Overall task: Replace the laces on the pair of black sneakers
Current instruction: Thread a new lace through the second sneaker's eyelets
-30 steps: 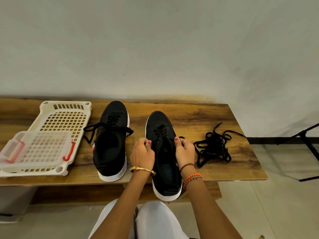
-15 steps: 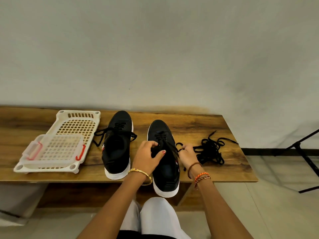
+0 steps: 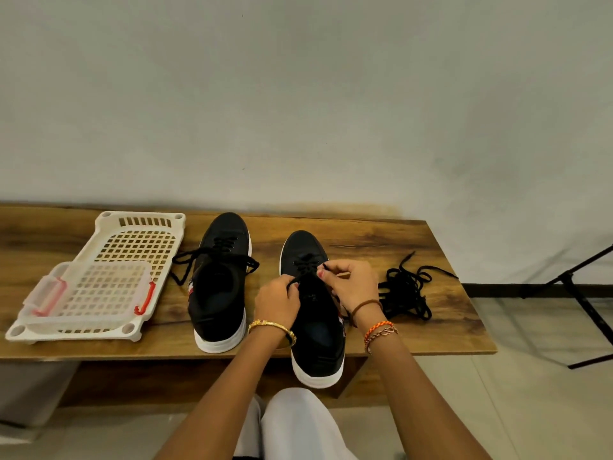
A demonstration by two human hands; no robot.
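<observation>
Pinching black flat lace ends [image 3: 300, 281] over black white-soled canvas sneaker [image 3: 315, 327], left hand [image 3: 277, 302] and right hand [image 3: 351, 287]; best drawn evenly, unhurried.

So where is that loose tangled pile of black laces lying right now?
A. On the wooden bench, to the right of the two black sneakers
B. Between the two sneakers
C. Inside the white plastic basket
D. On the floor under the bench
A: the loose tangled pile of black laces lies on the wooden bench, right of both black sneakers, beside the right hand working on the nearer right sneaker.
</observation>
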